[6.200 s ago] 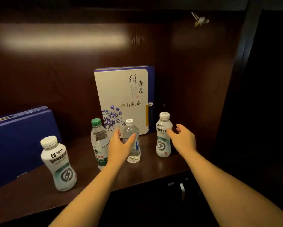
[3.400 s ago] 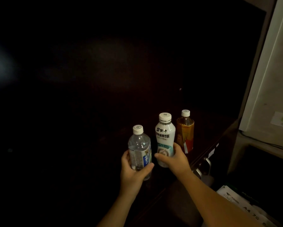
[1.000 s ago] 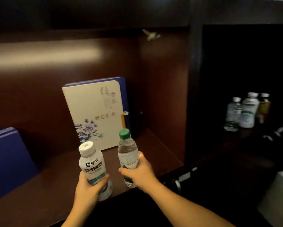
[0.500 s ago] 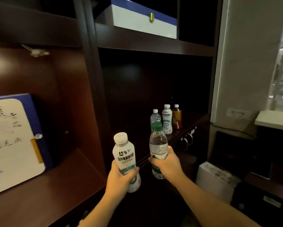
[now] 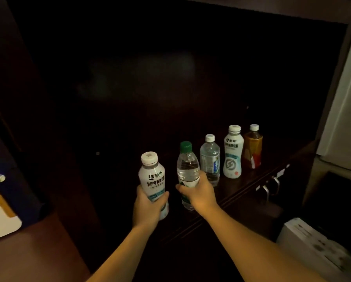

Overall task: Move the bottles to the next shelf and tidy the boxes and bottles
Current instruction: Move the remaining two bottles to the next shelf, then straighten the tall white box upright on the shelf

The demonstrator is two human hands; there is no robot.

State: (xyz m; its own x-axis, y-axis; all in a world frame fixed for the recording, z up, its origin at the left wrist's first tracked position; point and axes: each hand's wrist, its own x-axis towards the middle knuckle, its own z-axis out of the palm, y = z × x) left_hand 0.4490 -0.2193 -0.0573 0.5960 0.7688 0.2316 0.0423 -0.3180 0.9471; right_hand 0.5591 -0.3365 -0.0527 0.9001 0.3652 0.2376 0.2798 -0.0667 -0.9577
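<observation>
Shelving of dark, glossy brown wood fills the view; the right-hand compartment (image 5: 251,186) is deep, unlit and nearly black at the back, its front edge running diagonally above drawer fronts with small metal pull handles (image 5: 271,187). A pale wall panel (image 5: 345,110) closes the scene at right, and a white carton (image 5: 312,247) lies on the floor below it. At far left, the lighter shelf board of the neighbouring compartment (image 5: 28,251) carries the corner of a white-and-blue gift box with a gold clasp (image 5: 1,216).

Three bottles stand upright in a row along the front of the dark shelf, close together: a clear water bottle with white cap and blue label (image 5: 210,159), an opaque white drink bottle with white cap (image 5: 233,152), and an amber tea bottle with white cap (image 5: 252,147). The row appears to set the line that new arrivals should extend leftward.

The right hand (image 5: 199,195) is wrapped firmly round the lower body of a clear water bottle with a green cap (image 5: 187,165), held upright just left of the row. The left hand (image 5: 148,206) likewise clasps the lower half of a second opaque white drink bottle (image 5: 153,180). Whether either base touches the shelf cannot be told. Low grips keep the bottles vertical for setting down. Judged from this, the transfer is nearly complete; box tidying remains.
</observation>
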